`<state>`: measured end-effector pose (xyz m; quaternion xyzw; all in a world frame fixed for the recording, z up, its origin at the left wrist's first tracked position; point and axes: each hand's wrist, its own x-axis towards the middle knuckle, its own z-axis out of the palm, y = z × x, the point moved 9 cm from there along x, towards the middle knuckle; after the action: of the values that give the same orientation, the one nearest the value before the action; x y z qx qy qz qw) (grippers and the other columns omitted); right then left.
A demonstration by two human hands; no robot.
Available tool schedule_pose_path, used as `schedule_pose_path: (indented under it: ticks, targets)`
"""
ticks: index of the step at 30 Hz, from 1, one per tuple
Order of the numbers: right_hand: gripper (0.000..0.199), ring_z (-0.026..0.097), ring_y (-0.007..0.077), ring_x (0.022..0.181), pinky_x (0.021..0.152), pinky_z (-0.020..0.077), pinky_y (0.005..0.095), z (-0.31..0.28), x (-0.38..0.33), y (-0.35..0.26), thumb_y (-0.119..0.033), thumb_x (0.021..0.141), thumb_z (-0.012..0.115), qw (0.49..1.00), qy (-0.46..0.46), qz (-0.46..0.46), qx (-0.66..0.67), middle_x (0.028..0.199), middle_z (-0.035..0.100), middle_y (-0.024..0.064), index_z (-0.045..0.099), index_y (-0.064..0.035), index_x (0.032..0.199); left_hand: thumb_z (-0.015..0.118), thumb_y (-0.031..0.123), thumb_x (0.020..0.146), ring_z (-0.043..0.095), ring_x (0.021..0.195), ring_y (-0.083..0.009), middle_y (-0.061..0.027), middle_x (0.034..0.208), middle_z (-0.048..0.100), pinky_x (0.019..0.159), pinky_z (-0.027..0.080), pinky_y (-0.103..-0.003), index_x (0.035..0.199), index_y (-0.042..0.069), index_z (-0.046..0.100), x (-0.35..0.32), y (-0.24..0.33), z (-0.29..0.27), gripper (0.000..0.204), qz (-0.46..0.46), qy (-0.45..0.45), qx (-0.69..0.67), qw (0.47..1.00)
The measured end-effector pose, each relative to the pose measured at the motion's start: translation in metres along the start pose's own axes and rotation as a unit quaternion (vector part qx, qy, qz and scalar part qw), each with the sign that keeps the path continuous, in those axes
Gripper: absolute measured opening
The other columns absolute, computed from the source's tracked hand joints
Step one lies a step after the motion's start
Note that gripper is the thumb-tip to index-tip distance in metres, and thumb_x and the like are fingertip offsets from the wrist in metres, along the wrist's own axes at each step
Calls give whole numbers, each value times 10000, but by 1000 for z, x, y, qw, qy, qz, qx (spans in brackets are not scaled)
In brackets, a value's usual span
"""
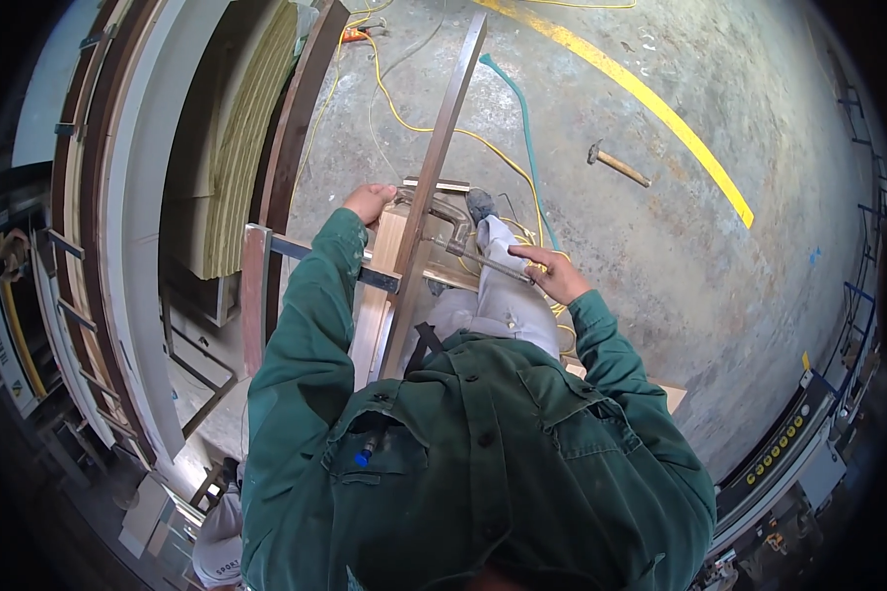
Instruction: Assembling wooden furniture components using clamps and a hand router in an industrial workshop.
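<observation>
A metal screw clamp point(456, 231) spans a long brown wooden board point(442, 128) and a pale wooden beam point(388, 241) beside it. My left hand point(370, 203) is closed at the far end of the pale beam, next to the clamp's jaw; some of its fingers are hidden. On the right side, my right hand point(560, 277) grips the outer end of the clamp's threaded screw point(493, 264). A black metal bar point(335, 260) crosses under my left forearm and touches the beam.
Tall stacked panels point(241, 148) and frames line the left. A hammer point(619, 164) lies on the concrete floor, ahead to the right. A yellow cable point(389, 103) and green hose point(517, 98) run across it. Another person's clothing point(219, 542) shows at lower left.
</observation>
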<state>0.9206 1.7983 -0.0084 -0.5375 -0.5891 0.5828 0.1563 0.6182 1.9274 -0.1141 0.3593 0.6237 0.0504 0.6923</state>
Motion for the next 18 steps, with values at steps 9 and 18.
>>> schedule_pose_path:
  ticks: [9,18]
  targets:
    - [428,603,119,949,837,474,249,14,-12,29,-30,857,588,938,40,67,338,1042,627,98,459,-32,1265,494,307,916,598,554,-126,-19,741,640,448,501,-293,933,84,631,2,-11,-9,262,-4,5,-37,999]
    - [199,595,117,649,622,498,254,25,-7,50,-117,892,563,905,10,144,401,827,621,84,527,16,1036,503,308,911,589,545,-122,-24,735,637,449,501,-290,914,81,632,0,-9,-11,261,-5,3,-18,1000]
